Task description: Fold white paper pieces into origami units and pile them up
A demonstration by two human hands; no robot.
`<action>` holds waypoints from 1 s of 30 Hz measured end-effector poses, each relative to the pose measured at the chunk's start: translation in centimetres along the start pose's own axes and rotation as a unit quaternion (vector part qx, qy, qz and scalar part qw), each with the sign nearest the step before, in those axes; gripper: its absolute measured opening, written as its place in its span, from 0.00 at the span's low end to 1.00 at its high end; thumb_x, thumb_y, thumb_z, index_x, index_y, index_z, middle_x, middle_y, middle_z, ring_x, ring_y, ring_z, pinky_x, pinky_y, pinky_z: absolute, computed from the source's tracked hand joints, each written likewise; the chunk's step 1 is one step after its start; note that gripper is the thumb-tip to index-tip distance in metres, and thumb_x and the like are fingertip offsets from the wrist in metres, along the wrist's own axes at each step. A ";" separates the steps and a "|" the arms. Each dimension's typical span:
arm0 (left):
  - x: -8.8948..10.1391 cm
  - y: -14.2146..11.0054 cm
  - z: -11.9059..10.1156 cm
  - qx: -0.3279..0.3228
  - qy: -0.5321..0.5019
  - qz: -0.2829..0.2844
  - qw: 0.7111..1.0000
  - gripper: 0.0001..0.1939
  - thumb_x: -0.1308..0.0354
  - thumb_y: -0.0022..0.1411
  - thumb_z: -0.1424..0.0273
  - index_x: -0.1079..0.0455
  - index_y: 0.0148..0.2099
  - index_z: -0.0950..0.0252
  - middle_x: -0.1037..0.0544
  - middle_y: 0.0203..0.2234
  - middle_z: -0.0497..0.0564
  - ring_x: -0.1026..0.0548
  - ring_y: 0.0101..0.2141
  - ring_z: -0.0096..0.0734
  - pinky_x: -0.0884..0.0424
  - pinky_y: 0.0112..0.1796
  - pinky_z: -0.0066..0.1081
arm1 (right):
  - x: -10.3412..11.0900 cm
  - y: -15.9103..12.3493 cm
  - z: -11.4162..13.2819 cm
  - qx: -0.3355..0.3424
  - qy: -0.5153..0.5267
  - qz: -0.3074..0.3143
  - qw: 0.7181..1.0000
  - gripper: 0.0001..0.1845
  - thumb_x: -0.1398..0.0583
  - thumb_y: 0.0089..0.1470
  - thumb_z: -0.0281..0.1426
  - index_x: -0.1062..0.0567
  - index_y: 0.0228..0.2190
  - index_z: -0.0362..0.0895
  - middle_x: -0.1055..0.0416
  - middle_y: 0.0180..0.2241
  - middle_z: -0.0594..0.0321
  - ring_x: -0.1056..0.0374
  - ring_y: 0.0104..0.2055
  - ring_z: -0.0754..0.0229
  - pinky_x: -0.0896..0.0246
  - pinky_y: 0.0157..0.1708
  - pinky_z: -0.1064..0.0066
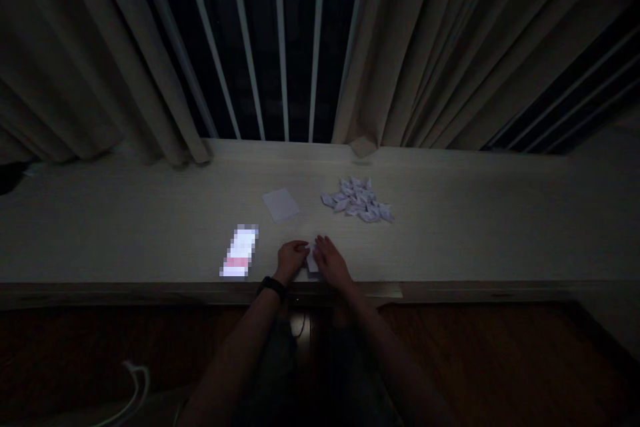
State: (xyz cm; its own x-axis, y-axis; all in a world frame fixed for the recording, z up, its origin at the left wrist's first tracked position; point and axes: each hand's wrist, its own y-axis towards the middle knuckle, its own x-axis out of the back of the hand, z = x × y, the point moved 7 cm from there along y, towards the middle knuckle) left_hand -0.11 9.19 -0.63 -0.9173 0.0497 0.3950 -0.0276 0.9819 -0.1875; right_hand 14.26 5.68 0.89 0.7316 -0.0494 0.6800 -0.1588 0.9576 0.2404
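Both my hands rest near the front edge of a long pale ledge (450, 240). Between them lies a small white folded paper (313, 261). My left hand (291, 258), a dark watch on its wrist, has its fingers curled and pinched on the paper's left edge. My right hand (331, 261) lies on the paper's right side, fingers pressed down on it. A flat white paper sheet (281, 204) lies just beyond my hands. Further right is a pile of several small folded white papers (358, 201).
A lit, blurred-out phone screen (239, 251) lies on the ledge left of my hands. Heavy curtains (440, 53) and a dark window with vertical bars (280, 40) stand behind the ledge. A white cable (134, 380) lies on the dark wooden floor at lower left.
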 end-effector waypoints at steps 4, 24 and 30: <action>0.0 0.6 -0.4 0.029 -0.007 0.022 0.999 0.14 0.37 0.52 0.71 0.24 0.42 0.69 0.23 0.19 0.49 0.28 0.20 0.24 0.34 0.24 0.23 | -1.3 -0.6 1.0 0.035 -0.147 0.083 0.985 0.28 0.57 0.64 0.39 0.40 0.59 0.37 0.48 0.63 0.51 0.58 0.66 0.50 0.59 0.62 0.53; 0.6 -0.3 -0.2 0.052 0.035 0.103 0.993 0.14 0.39 0.53 0.63 0.27 0.31 0.73 0.25 0.17 0.53 0.31 0.17 0.23 0.38 0.21 0.23 | -1.3 -2.2 1.3 0.060 -0.281 0.066 0.955 0.28 0.58 0.65 0.40 0.45 0.61 0.40 0.54 0.65 0.55 0.65 0.68 0.52 0.67 0.63 0.52; 0.5 -1.3 -0.2 0.006 0.156 0.151 0.976 0.15 0.40 0.53 0.61 0.24 0.27 0.70 0.24 0.16 0.52 0.30 0.18 0.25 0.37 0.23 0.24 | -1.2 -2.4 1.3 0.056 -0.279 0.069 0.956 0.29 0.60 0.65 0.40 0.46 0.62 0.41 0.54 0.65 0.57 0.67 0.68 0.51 0.68 0.63 0.51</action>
State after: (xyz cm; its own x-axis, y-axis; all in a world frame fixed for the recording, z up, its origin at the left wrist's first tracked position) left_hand -0.48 7.96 -0.04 -0.7188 0.3909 0.5750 0.2187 0.9121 -0.3467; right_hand 12.89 3.04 0.42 0.2365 -0.0980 0.9667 -0.3221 0.9307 0.1732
